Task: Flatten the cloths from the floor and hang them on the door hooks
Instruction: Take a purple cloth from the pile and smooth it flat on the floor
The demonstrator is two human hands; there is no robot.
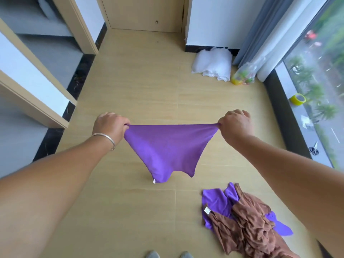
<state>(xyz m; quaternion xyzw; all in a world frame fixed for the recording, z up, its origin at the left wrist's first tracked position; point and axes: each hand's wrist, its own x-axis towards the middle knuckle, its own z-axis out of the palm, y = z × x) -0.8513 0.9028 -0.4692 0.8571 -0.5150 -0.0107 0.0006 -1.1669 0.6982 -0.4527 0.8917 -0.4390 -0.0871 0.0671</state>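
Nearest the feet, a pile of cloths (247, 222) lies crumpled on the floor (130, 211): I count at least one brown cloth over one or two purple ones, the folds hiding the exact number. So most of the work looks undone. Above the floor, one purple cloth (167, 148) hangs stretched between two hands, the left hand (109, 126) pinching one top corner and the right hand (235, 125) pinching the other, its lower edge sagging free. It is being flattened, not yet hung. Farther off sit a white bundle (212, 65) and a plastic bag (243, 75) by the curtain. At the far end stands one door (143, 13); no hooks show on it.
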